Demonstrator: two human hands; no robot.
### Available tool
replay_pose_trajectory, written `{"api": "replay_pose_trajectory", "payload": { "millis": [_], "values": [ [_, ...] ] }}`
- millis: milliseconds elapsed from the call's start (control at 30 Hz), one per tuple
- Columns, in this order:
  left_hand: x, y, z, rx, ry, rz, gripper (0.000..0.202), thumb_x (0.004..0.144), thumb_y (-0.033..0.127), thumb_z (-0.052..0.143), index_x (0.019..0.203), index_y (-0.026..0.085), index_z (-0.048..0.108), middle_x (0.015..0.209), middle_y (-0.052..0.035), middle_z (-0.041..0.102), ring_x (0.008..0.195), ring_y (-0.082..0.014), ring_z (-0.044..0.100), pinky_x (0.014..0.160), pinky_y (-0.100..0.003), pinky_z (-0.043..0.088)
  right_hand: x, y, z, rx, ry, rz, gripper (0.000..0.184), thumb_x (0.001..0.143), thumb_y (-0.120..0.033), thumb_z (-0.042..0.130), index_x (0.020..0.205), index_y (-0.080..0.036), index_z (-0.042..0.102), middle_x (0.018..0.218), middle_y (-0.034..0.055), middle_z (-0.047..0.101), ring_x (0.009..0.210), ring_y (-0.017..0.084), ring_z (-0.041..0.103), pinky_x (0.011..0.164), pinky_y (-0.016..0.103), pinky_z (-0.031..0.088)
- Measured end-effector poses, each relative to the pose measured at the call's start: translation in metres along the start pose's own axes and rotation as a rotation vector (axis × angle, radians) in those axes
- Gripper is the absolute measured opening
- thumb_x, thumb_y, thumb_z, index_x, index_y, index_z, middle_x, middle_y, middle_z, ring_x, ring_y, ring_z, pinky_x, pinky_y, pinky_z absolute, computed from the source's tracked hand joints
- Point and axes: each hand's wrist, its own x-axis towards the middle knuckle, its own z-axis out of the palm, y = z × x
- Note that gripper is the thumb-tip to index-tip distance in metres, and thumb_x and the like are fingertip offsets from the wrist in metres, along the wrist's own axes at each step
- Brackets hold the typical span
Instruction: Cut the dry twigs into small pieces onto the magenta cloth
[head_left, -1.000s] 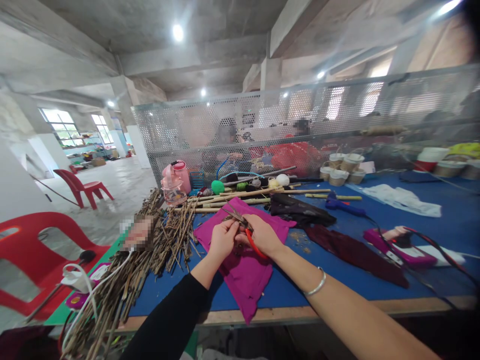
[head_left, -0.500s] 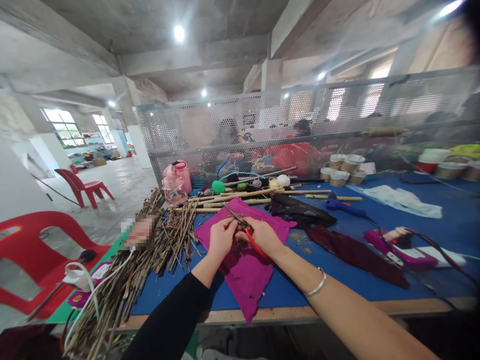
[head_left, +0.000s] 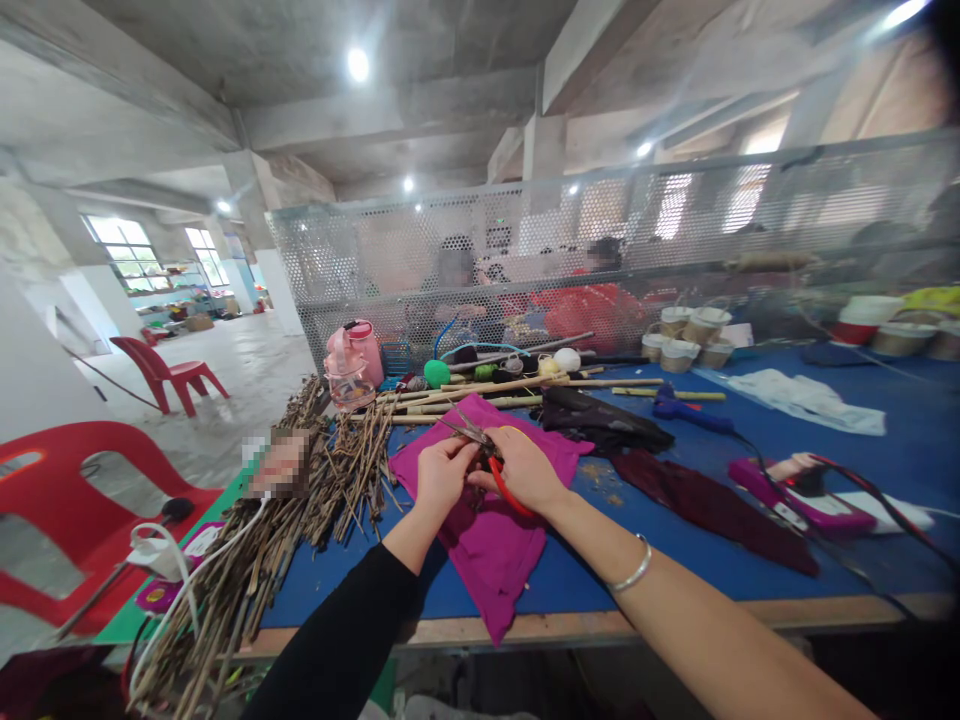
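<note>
Over a magenta cloth (head_left: 499, 560) spread on the blue table, my two hands work close together. My right hand (head_left: 531, 470) is closed around scissors with red handles (head_left: 511, 495); their metal blades point up and left and stand apart. My left hand (head_left: 444, 474) pinches with thumb and finger beside the blades. What it holds is mostly hidden by the fingers; small dark brown bits show between the hands. To the left lies a big pile of thin brown twigs (head_left: 360, 480).
Bamboo sticks (head_left: 480, 390) and yarn balls lie behind the cloth. A pink bottle (head_left: 365, 350) stands back left. Dark fabric (head_left: 607, 420), a maroon cloth (head_left: 712, 510), a blue glue gun (head_left: 690, 412) and a purple power strip (head_left: 806, 500) lie to the right. People sit beyond the perforated screen (head_left: 360, 250).
The scissor blades have spread apart, and the right hand's fingers have opened a little with the handles. My left hand stays almost in place, and the cloth has not moved.
</note>
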Motion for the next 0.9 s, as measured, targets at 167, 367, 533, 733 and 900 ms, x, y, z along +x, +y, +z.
{"api": "replay_pose_trajectory", "payload": {
  "millis": [167,367,533,733,900],
  "values": [
    [0.0004,-0.0043,0.001,0.041,-0.011,0.033,0.027,0.071,0.033,0.058,0.087,0.014,0.07,0.077,-0.0044,0.07,0.063,-0.0148,0.06,0.055,-0.021,0.045,-0.0014,0.0009,0.0027,0.059,0.015,0.038,0.04,0.075,-0.049,0.057,0.098,-0.018,0.054,0.088,0.0088,0.059,0.084,0.022,0.055,0.073,0.032,0.042],
    [0.0005,-0.0046,0.0031,-0.092,-0.082,0.027,0.032,0.07,0.028,0.061,0.099,0.014,0.067,0.089,-0.006,0.07,0.067,-0.0146,0.061,0.057,-0.021,0.046,-0.0019,0.0002,0.001,0.118,0.004,0.085,0.042,0.075,-0.053,0.055,0.1,-0.018,0.055,0.089,0.0088,0.062,0.084,0.022,0.058,0.071,0.03,0.043],
    [0.0011,-0.004,0.0032,-0.117,-0.064,-0.047,0.035,0.068,0.03,0.062,0.099,0.013,0.067,0.08,-0.0051,0.07,0.053,-0.0111,0.056,0.045,-0.019,0.04,-0.0027,0.0,-0.0006,0.124,-0.025,0.112,0.044,0.076,-0.055,0.052,0.102,-0.02,0.056,0.086,0.0071,0.065,0.076,0.02,0.061,0.065,0.026,0.043],
    [0.0028,-0.006,0.0026,-0.136,-0.091,-0.041,0.031,0.072,0.029,0.058,0.098,0.015,0.066,0.075,-0.0034,0.069,0.051,-0.0096,0.055,0.045,-0.018,0.04,-0.0031,-0.0002,-0.001,0.099,-0.053,0.153,0.043,0.076,-0.054,0.053,0.104,-0.022,0.055,0.087,0.0055,0.065,0.076,0.019,0.061,0.064,0.026,0.042],
    [0.0033,-0.0042,0.0032,-0.165,-0.091,-0.02,0.021,0.072,0.025,0.055,0.087,0.014,0.067,0.078,-0.0048,0.069,0.064,-0.0135,0.061,0.06,-0.022,0.047,-0.0024,-0.0023,-0.0021,0.063,-0.038,0.095,0.051,0.069,-0.054,0.061,0.106,-0.02,0.054,0.095,0.0083,0.061,0.089,0.022,0.057,0.073,0.03,0.042]
  ]
}}
